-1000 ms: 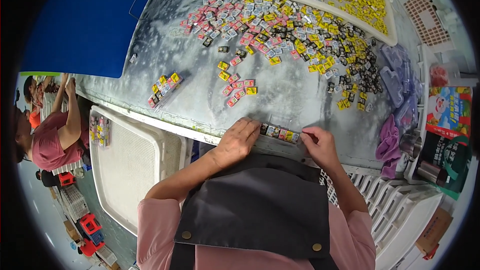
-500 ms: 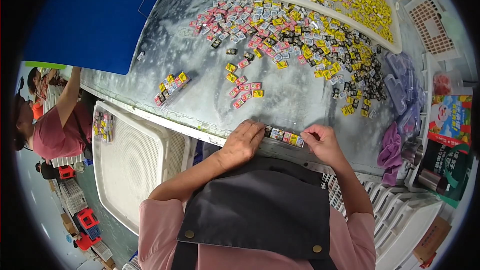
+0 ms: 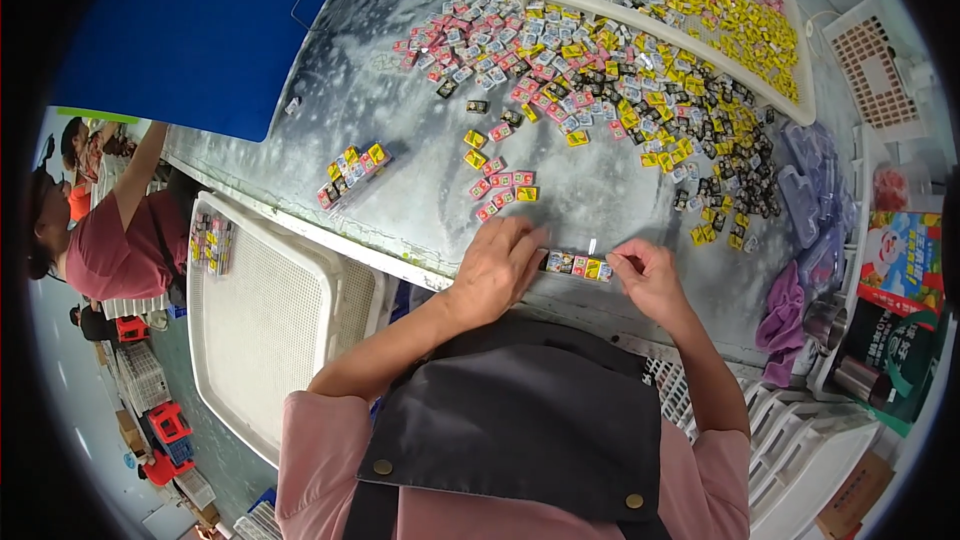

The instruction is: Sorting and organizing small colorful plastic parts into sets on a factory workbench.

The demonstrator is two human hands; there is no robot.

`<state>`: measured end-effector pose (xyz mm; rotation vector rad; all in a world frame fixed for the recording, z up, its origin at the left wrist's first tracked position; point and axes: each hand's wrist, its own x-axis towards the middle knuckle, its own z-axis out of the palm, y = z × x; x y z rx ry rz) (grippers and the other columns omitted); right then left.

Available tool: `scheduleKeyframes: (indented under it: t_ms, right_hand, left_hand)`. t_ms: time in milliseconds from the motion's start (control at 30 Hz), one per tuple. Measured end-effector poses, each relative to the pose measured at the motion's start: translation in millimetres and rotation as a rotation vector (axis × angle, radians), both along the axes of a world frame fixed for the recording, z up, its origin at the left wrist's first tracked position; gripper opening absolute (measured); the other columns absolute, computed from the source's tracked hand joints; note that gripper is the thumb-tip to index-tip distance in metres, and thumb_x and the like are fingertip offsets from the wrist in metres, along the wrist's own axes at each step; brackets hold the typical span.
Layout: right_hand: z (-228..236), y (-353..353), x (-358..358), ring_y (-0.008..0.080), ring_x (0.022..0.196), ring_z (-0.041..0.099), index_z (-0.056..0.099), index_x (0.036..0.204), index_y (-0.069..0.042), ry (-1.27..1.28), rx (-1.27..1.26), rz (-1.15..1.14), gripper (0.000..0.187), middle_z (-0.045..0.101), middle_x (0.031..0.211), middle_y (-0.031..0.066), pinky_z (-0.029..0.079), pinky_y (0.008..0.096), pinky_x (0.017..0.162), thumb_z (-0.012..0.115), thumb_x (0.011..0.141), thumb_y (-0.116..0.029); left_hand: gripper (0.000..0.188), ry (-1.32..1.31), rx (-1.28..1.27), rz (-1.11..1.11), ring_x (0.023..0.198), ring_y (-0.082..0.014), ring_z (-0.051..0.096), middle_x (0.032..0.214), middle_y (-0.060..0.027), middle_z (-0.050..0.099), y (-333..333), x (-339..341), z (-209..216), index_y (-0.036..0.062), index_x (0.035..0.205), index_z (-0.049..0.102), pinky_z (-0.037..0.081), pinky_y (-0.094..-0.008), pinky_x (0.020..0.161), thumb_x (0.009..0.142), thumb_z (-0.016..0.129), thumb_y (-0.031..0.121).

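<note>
Near the table's front edge, a short row of small printed blocks [image 3: 577,265] in black, white, pink and yellow sits in a narrow clear plastic case [image 3: 592,246]. My left hand [image 3: 497,268] curls at the left end of the case, its fingertips slightly blurred. Thumb and fingers of my right hand [image 3: 648,272] pinch the right end. Just beyond my left hand lie several loose pink and yellow blocks [image 3: 503,183]. Farther left, a filled clear case of blocks [image 3: 352,175] rests on the table.
Loose blocks [image 3: 600,90] spread across the table [image 3: 420,210] before a white tray [image 3: 640,22] of more blocks. Purple plastic pieces [image 3: 815,190] and a purple cloth [image 3: 782,315] lie at right. Left stand a blue board [image 3: 190,30], white crate [image 3: 255,320] and another person [image 3: 130,240].
My left hand has lifted slightly and shifted away from me along the case. The row of blocks sits a little farther from me, and a yellow block now shows near its right end.
</note>
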<state>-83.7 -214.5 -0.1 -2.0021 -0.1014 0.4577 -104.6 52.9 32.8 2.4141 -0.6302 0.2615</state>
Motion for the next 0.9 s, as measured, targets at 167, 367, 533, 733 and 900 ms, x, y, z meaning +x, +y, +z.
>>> scheduleKeyframes:
  t_ms: [167, 367, 533, 733, 900]
  right_hand:
    - [-1.1, 2.6, -3.3, 0.0053, 0.054, 0.053, 0.066, 0.090, 0.001, -0.098, -0.049, 0.013, 0.013, 0.063, 0.065, 0.0005, 0.042, 0.0251, 0.048, 0.070, 0.094, -0.011]
    - [0.5, 5.3, -4.0, 0.0057, 0.060, 0.057, 0.066, 0.091, 0.001, -0.154, -0.078, 0.013, 0.013, 0.066, 0.067, 0.0022, 0.046, 0.0258, 0.054, 0.071, 0.093, -0.010]
    - [6.9, 6.1, -3.2, 0.0123, 0.063, 0.063, 0.066, 0.093, 0.001, -0.204, -0.146, 0.065, 0.012, 0.069, 0.073, 0.0082, 0.050, 0.0291, 0.060, 0.072, 0.091, -0.009]
    - [28.8, 20.5, 11.4, 0.0298, 0.072, 0.066, 0.067, 0.104, 0.001, -0.318, -0.216, 0.084, 0.015, 0.063, 0.089, 0.0150, 0.051, 0.0371, 0.068, 0.067, 0.092, -0.008]
    - [22.8, 30.3, 24.2, 0.0311, 0.075, 0.065, 0.067, 0.109, 0.000, -0.322, -0.171, 0.172, 0.019, 0.062, 0.091, 0.0160, 0.051, 0.0383, 0.069, 0.066, 0.092, -0.008]
  left_hand:
    - [0.035, 0.002, 0.077, 0.005, 0.095, -0.0318, 0.058, 0.103, -0.0134, 0.059, -17.7, 27.1, -6.8, 0.0013, 0.116, 0.068, 0.048, -0.0415, 0.082, 0.082, 0.075, 0.008]
    - [0.030, -0.043, 0.090, -0.103, 0.091, -0.0285, 0.057, 0.097, -0.0105, 0.059, -16.7, 33.3, -16.6, 0.0010, 0.107, 0.072, 0.047, -0.0413, 0.081, 0.077, 0.075, 0.005]
    - [0.030, -0.079, 0.087, -0.123, 0.090, -0.0278, 0.057, 0.095, -0.0101, 0.059, -16.6, 33.5, -21.3, 0.0010, 0.106, 0.072, 0.046, -0.0405, 0.081, 0.076, 0.075, 0.004]
    - [0.027, -0.106, 0.047, -0.129, 0.089, -0.0276, 0.057, 0.094, -0.0096, 0.059, -16.3, 34.2, -22.8, 0.0012, 0.103, 0.072, 0.045, -0.0407, 0.081, 0.076, 0.075, 0.003]
    - [0.027, -0.081, 0.056, -0.132, 0.088, -0.0275, 0.057, 0.094, -0.0089, 0.059, -16.0, 34.4, -25.1, 0.0018, 0.103, 0.072, 0.045, -0.0406, 0.080, 0.076, 0.076, 0.003]
